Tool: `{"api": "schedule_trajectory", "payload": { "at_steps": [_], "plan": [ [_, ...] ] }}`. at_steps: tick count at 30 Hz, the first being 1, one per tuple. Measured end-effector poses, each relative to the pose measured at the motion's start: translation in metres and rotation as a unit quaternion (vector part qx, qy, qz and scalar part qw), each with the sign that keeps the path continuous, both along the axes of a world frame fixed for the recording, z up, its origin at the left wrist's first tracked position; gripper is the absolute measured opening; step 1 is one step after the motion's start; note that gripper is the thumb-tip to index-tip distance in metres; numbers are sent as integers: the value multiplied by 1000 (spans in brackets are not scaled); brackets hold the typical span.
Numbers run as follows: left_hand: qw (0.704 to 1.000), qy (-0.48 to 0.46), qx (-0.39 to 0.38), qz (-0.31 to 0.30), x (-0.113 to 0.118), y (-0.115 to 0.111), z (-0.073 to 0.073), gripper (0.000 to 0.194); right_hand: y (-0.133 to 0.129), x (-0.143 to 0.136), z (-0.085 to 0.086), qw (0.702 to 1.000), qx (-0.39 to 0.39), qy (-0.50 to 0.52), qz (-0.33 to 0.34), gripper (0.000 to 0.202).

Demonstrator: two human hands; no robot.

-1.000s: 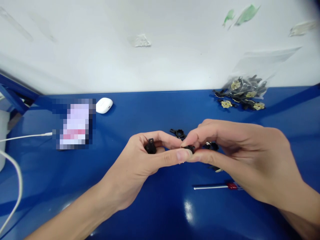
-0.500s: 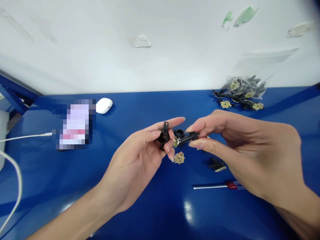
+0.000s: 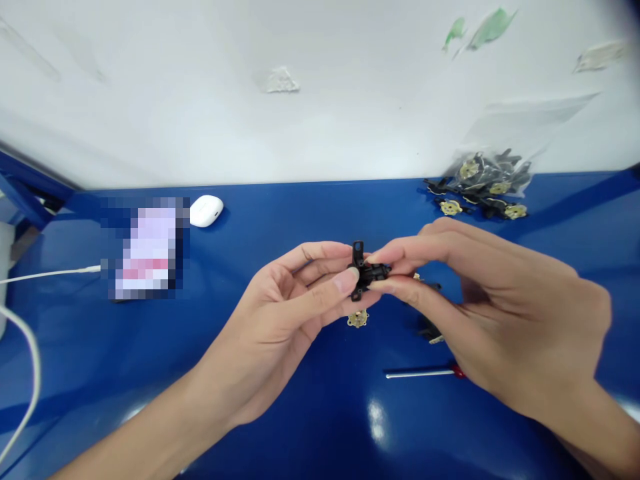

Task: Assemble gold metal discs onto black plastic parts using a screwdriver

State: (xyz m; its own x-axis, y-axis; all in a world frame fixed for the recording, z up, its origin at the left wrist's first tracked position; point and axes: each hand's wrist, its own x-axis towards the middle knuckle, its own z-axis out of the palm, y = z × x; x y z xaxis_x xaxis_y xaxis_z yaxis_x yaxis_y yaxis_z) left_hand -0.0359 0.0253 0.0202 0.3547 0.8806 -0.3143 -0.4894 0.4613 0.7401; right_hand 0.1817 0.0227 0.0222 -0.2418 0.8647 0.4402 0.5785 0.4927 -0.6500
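Between thumb and fingers, my left hand [image 3: 295, 313] grips a black plastic bracket [image 3: 357, 250] with a holed tab standing up. My right hand [image 3: 480, 313] pinches a black cylindrical part [image 3: 377, 273] from the right. The two black parts touch, the cylinder sideways against the bracket; fingertips cover much of where they meet. Just below the fingers, a round brass-coloured plate [image 3: 358, 319] lies on the blue table [image 3: 300, 427]. Another black part with a metal edge [image 3: 431, 330] rests partly behind my right hand.
A screwdriver [image 3: 420, 375] lies below my right hand, its handle mostly covered. At the back right are black-and-brass parts [image 3: 451, 207] and a clear bag [image 3: 500, 177] of them. A blurred-out phone [image 3: 150, 247], white case [image 3: 207, 211] and white cable [image 3: 35, 360] are left.
The bracket in my left hand has moved right and turned, and now meets the black cylinder in my right hand. My left thumb has come over the bracket's front.
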Motion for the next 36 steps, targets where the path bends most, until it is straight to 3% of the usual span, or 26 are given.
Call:
{"api": "schedule_trajectory", "payload": {
  "at_steps": [4, 9, 16, 22, 36],
  "plan": [
    [1000, -4, -23, -6, 0, 1, -1, 28, -1, -4, 2, 999, 40, -14, -1, 13],
    [999, 3, -14, -32, -2, 4, -1, 18, -3, -6, 4, 999, 50, -8, 6, 11],
    [997, -37, -16, -66, -3, 7, -2, 18, -6, -8, 5, 998, 69, -7, 6, 14],
    [996, -41, -21, -71, -2, 9, -4, 25, -3, -12, 5, 990, 134, -42, -22, 6],
    [996, -35, -24, -73, -4, 7, -3, 24, -4, -11, 1, 996, 83, 31, -24, 8]
  ]
}}
